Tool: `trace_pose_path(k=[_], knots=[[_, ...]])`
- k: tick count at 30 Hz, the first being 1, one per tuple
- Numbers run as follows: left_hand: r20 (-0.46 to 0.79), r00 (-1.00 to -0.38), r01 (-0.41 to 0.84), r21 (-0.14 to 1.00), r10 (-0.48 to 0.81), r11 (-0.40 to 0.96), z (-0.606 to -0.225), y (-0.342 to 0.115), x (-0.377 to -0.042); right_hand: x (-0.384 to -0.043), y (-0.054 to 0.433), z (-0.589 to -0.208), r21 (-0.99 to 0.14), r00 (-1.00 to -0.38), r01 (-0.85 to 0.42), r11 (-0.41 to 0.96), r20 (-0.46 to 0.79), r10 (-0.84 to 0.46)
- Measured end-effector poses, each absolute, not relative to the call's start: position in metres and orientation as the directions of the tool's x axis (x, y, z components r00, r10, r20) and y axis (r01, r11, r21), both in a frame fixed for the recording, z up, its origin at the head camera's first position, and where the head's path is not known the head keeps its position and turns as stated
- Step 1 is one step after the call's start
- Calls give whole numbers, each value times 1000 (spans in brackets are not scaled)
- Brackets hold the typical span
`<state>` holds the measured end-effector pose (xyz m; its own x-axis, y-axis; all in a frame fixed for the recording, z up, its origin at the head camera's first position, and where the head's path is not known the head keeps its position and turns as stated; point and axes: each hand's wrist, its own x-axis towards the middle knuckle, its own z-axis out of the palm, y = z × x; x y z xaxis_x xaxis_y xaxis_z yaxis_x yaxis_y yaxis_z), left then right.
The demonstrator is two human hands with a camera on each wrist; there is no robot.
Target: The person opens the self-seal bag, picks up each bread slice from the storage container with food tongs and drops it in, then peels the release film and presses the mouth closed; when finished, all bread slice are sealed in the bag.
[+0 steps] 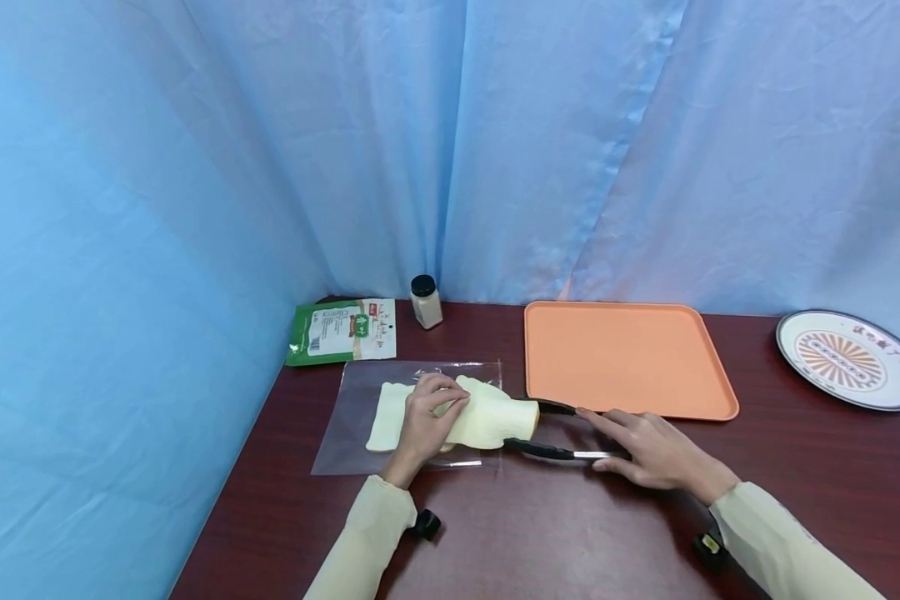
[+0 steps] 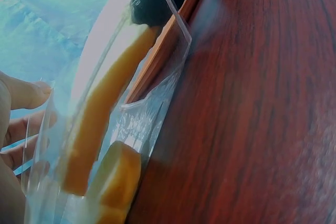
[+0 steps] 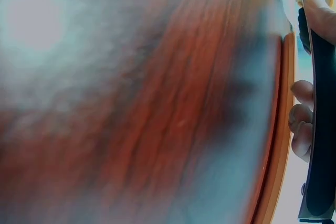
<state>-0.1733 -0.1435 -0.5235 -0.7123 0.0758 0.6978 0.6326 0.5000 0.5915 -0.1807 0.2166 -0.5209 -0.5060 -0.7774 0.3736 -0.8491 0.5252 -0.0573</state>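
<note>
Counter, near left edge | bread: likely light, soft, easily dented; take opposite sides gently | your left hand pinches bag, right hand grips tongs

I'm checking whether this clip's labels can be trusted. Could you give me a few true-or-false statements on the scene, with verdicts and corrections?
1. The right hand holds the tongs. True.
2. The tongs grip the orange tray. False: they grip a slice of bread, and the orange tray lies flat on the table.
3. The left hand is at the clear bag. True.
4. The black-lidded jar lies on its side. False: the black-lidded jar stands upright.
5. In the head view, the green-and-white packet is left of the black-lidded jar. True.
6. In the head view, the plate is left of the orange tray. False: the plate is to its right.
</note>
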Motion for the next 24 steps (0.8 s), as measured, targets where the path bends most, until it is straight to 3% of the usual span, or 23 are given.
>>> trace_pose_path(k=[10,24], knots=[[716,-694,657,587,74,473,-525,-144,-175,-192,200,-523,-48,-466,-873,485,374,-802],[721,-688,665,580,83,471,-521,-145,-174,-200,180,-523,-16,-468,-870,493,343,-814]])
